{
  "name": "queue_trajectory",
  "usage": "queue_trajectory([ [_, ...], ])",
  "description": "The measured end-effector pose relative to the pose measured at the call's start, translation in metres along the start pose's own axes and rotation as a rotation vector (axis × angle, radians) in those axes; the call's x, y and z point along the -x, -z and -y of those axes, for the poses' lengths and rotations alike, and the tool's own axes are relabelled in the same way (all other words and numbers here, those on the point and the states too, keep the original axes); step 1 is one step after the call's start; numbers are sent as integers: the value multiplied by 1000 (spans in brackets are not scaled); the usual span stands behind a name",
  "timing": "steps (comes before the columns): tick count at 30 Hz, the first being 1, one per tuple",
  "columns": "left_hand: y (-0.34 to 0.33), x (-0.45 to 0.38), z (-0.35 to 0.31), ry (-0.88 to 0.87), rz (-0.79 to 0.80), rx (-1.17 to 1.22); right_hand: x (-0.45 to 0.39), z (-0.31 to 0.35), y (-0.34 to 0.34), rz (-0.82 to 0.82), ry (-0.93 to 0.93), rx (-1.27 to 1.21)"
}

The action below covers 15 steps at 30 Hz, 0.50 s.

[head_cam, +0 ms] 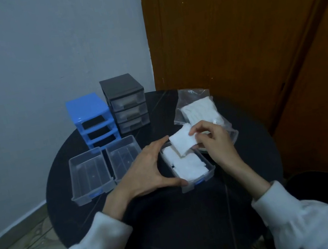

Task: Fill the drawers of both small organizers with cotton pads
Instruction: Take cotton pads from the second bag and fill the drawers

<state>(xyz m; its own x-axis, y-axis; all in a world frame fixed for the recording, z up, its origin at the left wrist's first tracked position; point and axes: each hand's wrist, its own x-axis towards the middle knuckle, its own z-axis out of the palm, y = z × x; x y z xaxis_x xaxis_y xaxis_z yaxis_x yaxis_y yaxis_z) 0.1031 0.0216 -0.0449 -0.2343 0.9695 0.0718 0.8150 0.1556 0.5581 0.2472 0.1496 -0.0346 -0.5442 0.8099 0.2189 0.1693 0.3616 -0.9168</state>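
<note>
We pinch a small stack of cotton pads (182, 144) in our right hand (213, 137), just above the clear drawer (198, 181) already lined with pads. Our left hand (146, 168) braces that drawer's side, thumb and fingers spread. Two empty drawers (89, 176) lie left, before the blue organizer (90, 119) and grey organizer (125, 102); the pad bag (199, 109) sits behind.

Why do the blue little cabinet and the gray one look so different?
The blue organizer has three empty slots, its drawers pulled out; the gray organizer has all three drawers in. The blue one is shorter; the gray one stands taller. Both stand upright, side by side, at the back of the black table.
</note>
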Motion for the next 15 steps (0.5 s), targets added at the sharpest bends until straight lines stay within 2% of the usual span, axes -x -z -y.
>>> queue_trajectory([
  [2, -2, 1, 1, -3, -2, 13, -4, 0, -5, 59, -73, 29],
  [6, -4, 3, 3, 37, -11, 40, -5, 1, -13, 98, -158, -71],
  [11, -6, 4, 5, 53, -32, 88, -7, -5, -16, 113, -145, 75],
  [15, -6, 5, 4, 52, -35, 102, -5, -7, -22, 101, -5, 247],
])
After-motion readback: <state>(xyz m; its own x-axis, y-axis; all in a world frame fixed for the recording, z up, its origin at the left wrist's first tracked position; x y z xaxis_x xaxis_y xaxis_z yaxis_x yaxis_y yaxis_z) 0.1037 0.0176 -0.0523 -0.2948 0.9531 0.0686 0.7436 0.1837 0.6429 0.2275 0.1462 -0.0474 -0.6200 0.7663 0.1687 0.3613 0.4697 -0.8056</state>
